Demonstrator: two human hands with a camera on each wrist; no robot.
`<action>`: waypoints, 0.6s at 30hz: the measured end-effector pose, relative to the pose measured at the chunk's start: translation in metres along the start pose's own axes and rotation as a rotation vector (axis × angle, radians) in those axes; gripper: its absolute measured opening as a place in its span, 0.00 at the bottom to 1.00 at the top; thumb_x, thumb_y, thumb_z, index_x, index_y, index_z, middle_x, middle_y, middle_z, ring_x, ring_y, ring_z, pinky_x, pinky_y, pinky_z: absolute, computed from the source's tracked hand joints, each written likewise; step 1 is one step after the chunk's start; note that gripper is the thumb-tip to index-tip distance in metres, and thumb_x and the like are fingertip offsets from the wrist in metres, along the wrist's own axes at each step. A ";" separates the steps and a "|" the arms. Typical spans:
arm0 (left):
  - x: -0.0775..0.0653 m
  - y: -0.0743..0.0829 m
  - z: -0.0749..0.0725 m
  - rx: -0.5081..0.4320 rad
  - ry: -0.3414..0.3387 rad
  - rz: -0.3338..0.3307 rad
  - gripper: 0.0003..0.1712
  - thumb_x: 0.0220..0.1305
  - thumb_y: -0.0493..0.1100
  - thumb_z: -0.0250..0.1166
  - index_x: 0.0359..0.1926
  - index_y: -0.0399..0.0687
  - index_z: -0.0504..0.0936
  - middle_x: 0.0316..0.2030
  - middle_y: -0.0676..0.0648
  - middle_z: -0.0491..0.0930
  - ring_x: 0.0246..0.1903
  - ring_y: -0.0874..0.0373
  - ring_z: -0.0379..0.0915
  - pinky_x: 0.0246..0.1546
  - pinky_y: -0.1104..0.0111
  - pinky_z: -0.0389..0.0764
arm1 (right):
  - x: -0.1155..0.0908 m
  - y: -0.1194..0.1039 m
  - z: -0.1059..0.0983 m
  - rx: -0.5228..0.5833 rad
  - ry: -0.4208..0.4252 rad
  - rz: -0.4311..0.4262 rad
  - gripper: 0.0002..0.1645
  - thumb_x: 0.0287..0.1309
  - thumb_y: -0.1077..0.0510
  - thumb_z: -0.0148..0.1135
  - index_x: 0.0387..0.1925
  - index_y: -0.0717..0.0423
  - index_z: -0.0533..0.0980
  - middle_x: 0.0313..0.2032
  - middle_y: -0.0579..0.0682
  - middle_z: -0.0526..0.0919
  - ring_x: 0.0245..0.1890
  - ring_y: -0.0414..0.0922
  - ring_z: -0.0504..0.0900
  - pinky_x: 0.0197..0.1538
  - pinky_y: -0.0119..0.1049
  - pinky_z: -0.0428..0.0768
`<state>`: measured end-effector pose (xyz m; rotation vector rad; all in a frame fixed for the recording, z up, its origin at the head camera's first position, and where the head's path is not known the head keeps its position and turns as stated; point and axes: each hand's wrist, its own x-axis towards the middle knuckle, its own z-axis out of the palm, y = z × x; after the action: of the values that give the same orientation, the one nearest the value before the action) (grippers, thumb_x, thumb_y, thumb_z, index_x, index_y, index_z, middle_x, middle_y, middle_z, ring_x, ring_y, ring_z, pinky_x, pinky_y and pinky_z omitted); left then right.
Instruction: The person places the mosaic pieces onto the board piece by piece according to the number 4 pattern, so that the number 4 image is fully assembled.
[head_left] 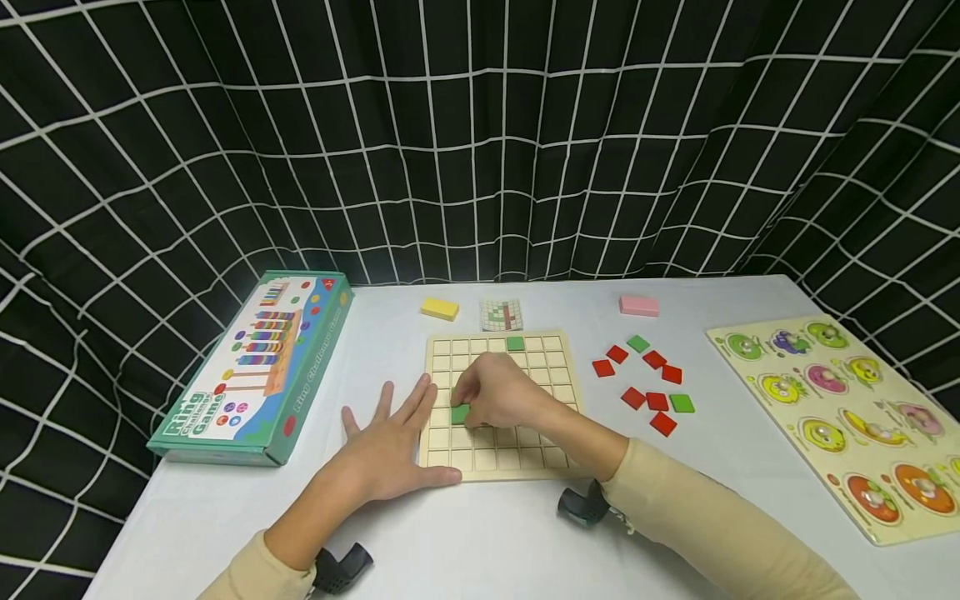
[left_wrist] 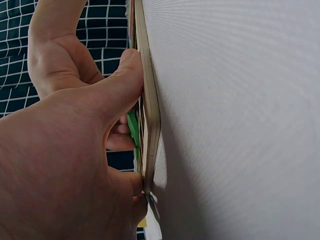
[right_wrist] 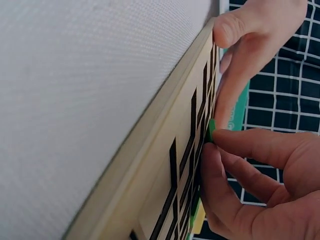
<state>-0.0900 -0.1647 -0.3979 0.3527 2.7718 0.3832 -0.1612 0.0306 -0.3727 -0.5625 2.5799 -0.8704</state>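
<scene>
A wooden grid board (head_left: pixel 487 475) lies flat on the white table. My right hand (head_left: pixel 498 392) reaches over its left part and pinches a green square tile (head_left: pixel 460 414) between thumb and fingers, right at the grid. The right wrist view shows this green tile (right_wrist: pixel 210 130) tilted against the board, its lower part hidden. Along the board's left side my left hand (head_left: pixel 386 454) is spread, fingers straight at the edge and thumb (left_wrist: pixel 131 65) on the front left corner. Another green tile (head_left: pixel 515 343) sits in a cell of the back row.
Right of the board are several loose red tiles (head_left: pixel 656 402) and two green ones (head_left: pixel 682 403). Behind it stand a yellow block (head_left: pixel 439 309), a small pattern card (head_left: pixel 501 316) and a pink block (head_left: pixel 639 306). A game box (head_left: pixel 255 367) lies left, a fruit puzzle board (head_left: pixel 832 400) far right.
</scene>
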 end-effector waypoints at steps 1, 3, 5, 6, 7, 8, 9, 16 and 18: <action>0.000 0.000 0.000 0.002 0.000 0.000 0.72 0.52 0.85 0.62 0.85 0.56 0.43 0.85 0.58 0.35 0.82 0.32 0.30 0.60 0.14 0.36 | 0.000 0.000 0.000 -0.002 0.001 -0.005 0.18 0.40 0.73 0.78 0.35 0.52 0.90 0.31 0.43 0.89 0.36 0.40 0.82 0.43 0.33 0.83; 0.000 0.000 0.000 0.004 0.000 -0.001 0.72 0.52 0.85 0.62 0.85 0.57 0.43 0.85 0.58 0.35 0.82 0.32 0.30 0.60 0.14 0.36 | 0.001 0.000 0.001 -0.011 0.003 -0.015 0.18 0.40 0.73 0.78 0.35 0.52 0.90 0.31 0.43 0.89 0.36 0.40 0.82 0.43 0.32 0.83; 0.000 0.000 0.000 0.004 0.000 -0.002 0.71 0.52 0.85 0.62 0.85 0.57 0.43 0.85 0.58 0.35 0.82 0.32 0.30 0.60 0.14 0.36 | 0.001 -0.001 0.001 -0.018 0.004 -0.017 0.18 0.40 0.73 0.78 0.34 0.52 0.90 0.31 0.43 0.89 0.36 0.40 0.81 0.43 0.32 0.83; 0.000 0.000 0.000 0.003 -0.001 -0.002 0.71 0.52 0.85 0.62 0.85 0.57 0.43 0.85 0.58 0.35 0.82 0.32 0.30 0.60 0.14 0.36 | 0.001 -0.001 0.001 -0.021 0.004 -0.019 0.18 0.40 0.73 0.78 0.34 0.52 0.90 0.30 0.43 0.89 0.35 0.40 0.81 0.43 0.32 0.83; 0.000 0.001 0.000 0.002 -0.001 -0.002 0.71 0.52 0.85 0.62 0.85 0.57 0.43 0.85 0.58 0.35 0.82 0.33 0.30 0.60 0.14 0.36 | 0.001 -0.001 0.001 -0.023 0.004 -0.017 0.18 0.40 0.73 0.78 0.33 0.52 0.89 0.30 0.43 0.88 0.35 0.40 0.81 0.43 0.32 0.83; 0.000 0.001 0.000 0.001 -0.001 -0.002 0.71 0.52 0.85 0.63 0.85 0.57 0.43 0.85 0.58 0.35 0.82 0.33 0.30 0.60 0.14 0.36 | 0.000 -0.001 0.001 -0.025 0.003 -0.016 0.18 0.40 0.73 0.79 0.33 0.52 0.89 0.30 0.43 0.88 0.35 0.40 0.81 0.43 0.32 0.83; 0.000 0.001 0.000 0.000 -0.001 -0.002 0.71 0.52 0.85 0.63 0.85 0.57 0.43 0.85 0.58 0.35 0.82 0.33 0.30 0.60 0.14 0.36 | 0.000 -0.001 0.001 -0.024 0.001 -0.014 0.18 0.40 0.73 0.79 0.33 0.52 0.89 0.30 0.43 0.88 0.35 0.40 0.81 0.43 0.32 0.83; -0.001 0.001 -0.001 0.003 -0.002 -0.005 0.71 0.52 0.85 0.62 0.85 0.57 0.43 0.85 0.58 0.35 0.82 0.33 0.30 0.60 0.14 0.36 | -0.001 0.001 0.000 -0.008 -0.007 -0.009 0.18 0.39 0.72 0.79 0.32 0.50 0.89 0.30 0.43 0.88 0.35 0.40 0.82 0.43 0.32 0.83; -0.001 0.001 -0.001 0.004 -0.003 -0.006 0.71 0.52 0.85 0.62 0.85 0.56 0.43 0.85 0.57 0.35 0.82 0.33 0.31 0.60 0.14 0.36 | -0.002 0.001 -0.001 -0.001 -0.005 -0.009 0.18 0.39 0.71 0.79 0.32 0.49 0.89 0.30 0.42 0.88 0.35 0.40 0.82 0.43 0.33 0.82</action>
<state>-0.0894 -0.1642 -0.3963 0.3464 2.7703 0.3748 -0.1599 0.0329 -0.3724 -0.5760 2.5755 -0.8690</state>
